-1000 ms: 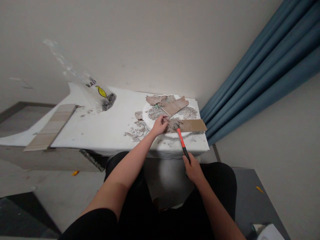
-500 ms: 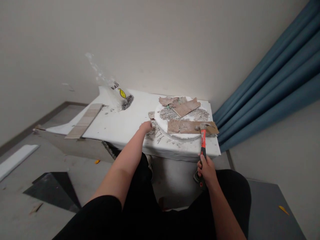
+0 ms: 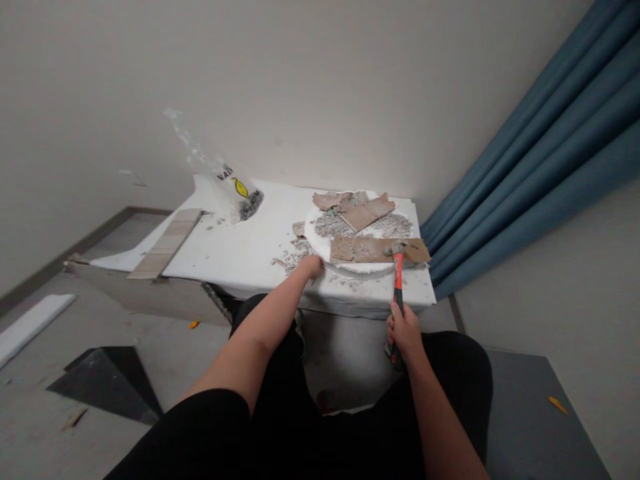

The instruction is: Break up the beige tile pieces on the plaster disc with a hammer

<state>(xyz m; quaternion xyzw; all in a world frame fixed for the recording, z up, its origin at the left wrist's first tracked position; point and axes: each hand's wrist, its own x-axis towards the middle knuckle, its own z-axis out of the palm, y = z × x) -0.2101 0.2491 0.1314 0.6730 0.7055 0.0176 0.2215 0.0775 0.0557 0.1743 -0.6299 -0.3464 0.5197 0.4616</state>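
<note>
Hammer [image 3: 397, 267] in right hand [image 3: 403, 329], left hand [image 3: 311, 266] near two boards [image 3: 370, 249]

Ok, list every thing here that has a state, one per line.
Hammer: held by the handle in the right hand, head resting on the strip.
Strip: lying flat across the disc, dusty.
Left hand: fingers curled, on the nails.
Bag: standing, top open.
Plank: lying flat.

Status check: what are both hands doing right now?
Right hand grips hammer, head on tile strip. Left hand on rubble beside foam disc.
</note>
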